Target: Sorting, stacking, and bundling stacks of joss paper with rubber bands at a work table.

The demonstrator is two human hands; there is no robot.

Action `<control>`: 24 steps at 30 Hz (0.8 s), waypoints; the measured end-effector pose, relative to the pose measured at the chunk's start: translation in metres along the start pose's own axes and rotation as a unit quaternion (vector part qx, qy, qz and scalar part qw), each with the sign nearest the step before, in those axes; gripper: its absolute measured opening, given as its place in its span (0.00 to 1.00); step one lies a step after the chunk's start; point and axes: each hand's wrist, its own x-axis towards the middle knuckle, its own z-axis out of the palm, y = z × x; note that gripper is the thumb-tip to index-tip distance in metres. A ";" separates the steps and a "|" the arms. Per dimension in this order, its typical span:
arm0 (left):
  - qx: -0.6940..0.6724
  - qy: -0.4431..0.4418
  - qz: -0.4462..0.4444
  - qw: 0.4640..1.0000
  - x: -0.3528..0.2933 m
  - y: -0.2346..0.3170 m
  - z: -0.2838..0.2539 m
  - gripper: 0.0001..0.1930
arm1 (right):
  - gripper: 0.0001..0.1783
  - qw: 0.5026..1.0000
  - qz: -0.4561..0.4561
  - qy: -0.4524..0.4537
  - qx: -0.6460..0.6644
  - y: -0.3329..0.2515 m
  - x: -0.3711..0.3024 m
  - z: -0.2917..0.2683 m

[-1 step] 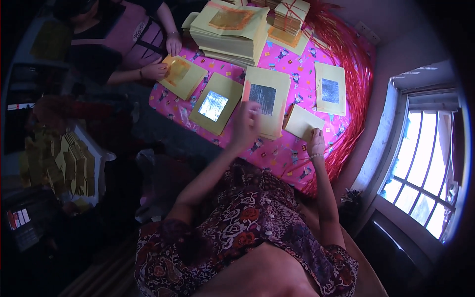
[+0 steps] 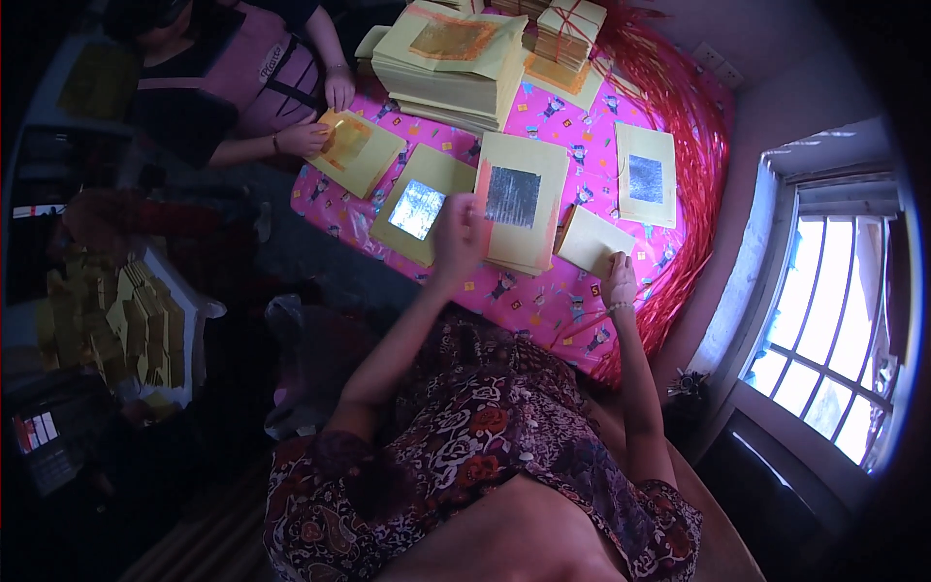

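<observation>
My left hand (image 2: 457, 241) is raised over the gap between two silver-patched stacks, its fingers partly curled and blurred. Beneath and left of it lies a yellow paper with a bright silver foil square (image 2: 415, 210). Just right of it is a thicker stack of yellow papers (image 2: 524, 247), orange along the left edge, with a dark silver square on top. My right hand (image 2: 619, 281) is closed on the near right corner of a small plain yellow paper stack (image 2: 594, 241). Whether my left fingers pinch anything cannot be made out.
Across the pink patterned table (image 2: 320, 209), a co-worker's hands (image 2: 308, 136) touch a gold-patched paper (image 2: 364, 160). A tall paper stack (image 2: 446, 92) and a tied bundle (image 2: 565, 39) stand at the back. Red plastic strands (image 2: 706, 175) line the right edge, near a barred window (image 2: 824, 330).
My left hand has moved left, off the dark silver square toward the bright one. My right hand stays at the corner of the small stack.
</observation>
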 end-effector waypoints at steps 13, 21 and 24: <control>0.477 -0.088 -0.178 0.856 0.057 -0.198 -0.060 0.41 | 0.13 0.997 0.058 0.052 0.024 -0.042 -0.017 -0.026; 0.461 -0.078 -0.235 0.852 0.073 -0.201 -0.063 0.47 | 0.12 0.993 0.080 0.045 0.080 -0.044 -0.025 -0.020; 0.453 -0.083 -0.242 0.854 0.075 -0.190 -0.059 0.45 | 0.11 0.993 0.047 0.068 0.080 -0.042 -0.024 -0.016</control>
